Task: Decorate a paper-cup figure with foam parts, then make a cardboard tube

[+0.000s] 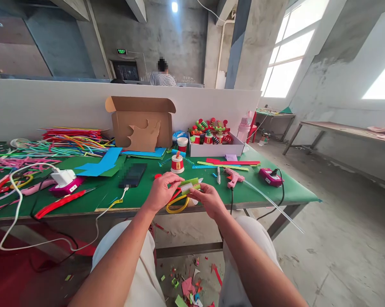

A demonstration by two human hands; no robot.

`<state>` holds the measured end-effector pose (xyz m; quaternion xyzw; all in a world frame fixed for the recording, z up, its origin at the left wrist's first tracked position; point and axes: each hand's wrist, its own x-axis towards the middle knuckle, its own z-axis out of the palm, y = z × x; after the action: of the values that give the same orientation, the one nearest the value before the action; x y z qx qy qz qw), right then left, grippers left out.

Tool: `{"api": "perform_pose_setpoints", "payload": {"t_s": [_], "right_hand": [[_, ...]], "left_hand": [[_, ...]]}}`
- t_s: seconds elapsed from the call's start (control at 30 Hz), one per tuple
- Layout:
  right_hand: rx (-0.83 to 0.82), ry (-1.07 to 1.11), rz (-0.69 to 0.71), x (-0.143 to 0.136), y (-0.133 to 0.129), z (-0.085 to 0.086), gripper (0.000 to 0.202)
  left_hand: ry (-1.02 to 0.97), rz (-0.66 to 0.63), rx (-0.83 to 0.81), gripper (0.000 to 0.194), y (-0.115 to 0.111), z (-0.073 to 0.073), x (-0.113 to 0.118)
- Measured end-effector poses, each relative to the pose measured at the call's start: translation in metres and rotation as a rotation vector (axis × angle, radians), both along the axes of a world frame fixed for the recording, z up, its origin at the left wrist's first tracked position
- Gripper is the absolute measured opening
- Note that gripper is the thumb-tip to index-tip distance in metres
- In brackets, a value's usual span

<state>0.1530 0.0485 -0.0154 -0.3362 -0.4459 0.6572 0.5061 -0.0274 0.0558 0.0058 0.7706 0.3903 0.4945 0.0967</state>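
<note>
Between my two hands is a small piece of green paper (190, 182), with a whitish patch at its middle. My left hand (163, 191) pinches its left end, and my right hand (208, 198) grips the right end. Just below them, scissors with yellow handles (176, 208) lie at the table's front edge, partly hidden by my hands. Beyond my hands stands an upside-down red and white paper cup (177, 163) with an orange-red piece on top and dark teal coiled strips at its sides. A pink glue gun (234, 177) with a long clear glue stick lies to the right.
A white box (216, 149) of finished cup figures stands at the back, beside an open cardboard box (141, 123). Pipe cleaners (74, 143) are heaped at left. A phone (133, 175), power sockets (271, 177) and cables lie on the green table (288, 192). One person (162, 76) is beyond the partition.
</note>
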Motion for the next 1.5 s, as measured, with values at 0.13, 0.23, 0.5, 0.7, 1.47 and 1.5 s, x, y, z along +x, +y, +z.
{"api": "perform_pose_setpoints", "payload": {"t_s": [0.13, 0.23, 0.5, 0.7, 1.47, 1.5], "right_hand": [[-0.026, 0.034, -0.025, -0.001, 0.0, 0.0, 0.037], [-0.042, 0.063, -0.034, -0.001, 0.001, 0.0, 0.037], [-0.065, 0.067, -0.063, -0.001, 0.001, 0.0, 0.038], [-0.078, 0.065, -0.083, 0.0, 0.002, -0.001, 0.039], [-0.05, 0.163, -0.091, 0.01, 0.009, -0.003, 0.038], [-0.054, 0.165, -0.097, 0.01, 0.009, -0.003, 0.038]], "left_hand": [[0.071, -0.022, 0.11, 0.019, -0.001, -0.002, 0.001], [0.134, -0.038, 0.178, 0.023, -0.003, -0.003, 0.003], [0.265, -0.007, 0.268, 0.026, -0.004, -0.006, 0.005], [0.394, 0.015, 0.345, 0.029, -0.005, -0.009, 0.008], [0.642, 0.261, 0.43, 0.037, -0.015, -0.02, 0.035], [0.628, 0.257, 0.418, 0.037, -0.015, -0.02, 0.036]]}}
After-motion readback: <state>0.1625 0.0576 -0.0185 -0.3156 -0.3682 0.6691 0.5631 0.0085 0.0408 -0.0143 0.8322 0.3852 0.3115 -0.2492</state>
